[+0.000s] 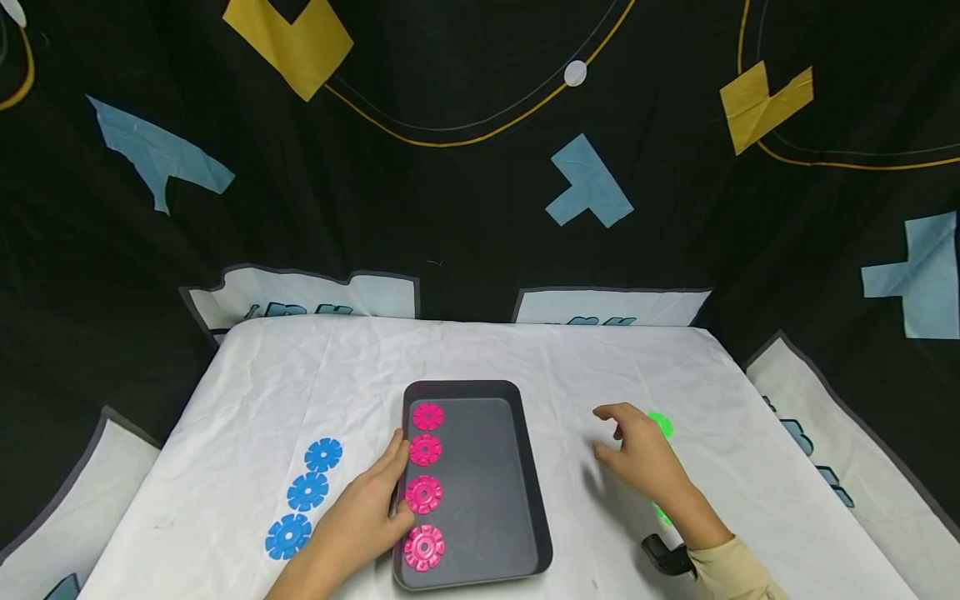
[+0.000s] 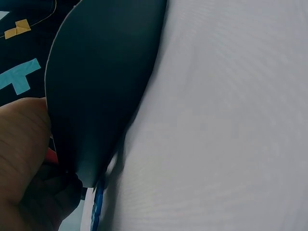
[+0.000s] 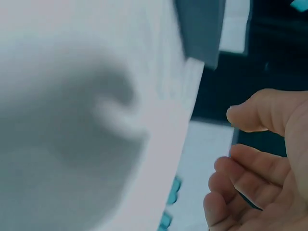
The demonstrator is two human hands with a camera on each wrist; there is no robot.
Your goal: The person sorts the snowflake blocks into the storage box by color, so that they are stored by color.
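Observation:
A dark grey baking tray (image 1: 483,492) lies on the white-covered table, with several pink notched discs (image 1: 424,451) in a column along its left side. My left hand (image 1: 367,512) grips the tray's left edge, its thumb near the lower pink discs. In the left wrist view the dark tray wall (image 2: 101,91) rises beside that hand (image 2: 21,144). My right hand (image 1: 647,457) hovers right of the tray, fingers loosely bent, nothing between them. Green discs (image 1: 662,424) lie beyond and under it, partly hidden. The right wrist view shows the same hand (image 3: 269,168) with thumb and fingers apart.
Three blue notched discs (image 1: 307,492) form a slanting row on the white cloth (image 1: 585,358), left of the tray. A dark band (image 1: 667,557) circles my right wrist. Behind the table hangs a black curtain (image 1: 450,217) with blue and yellow shapes.

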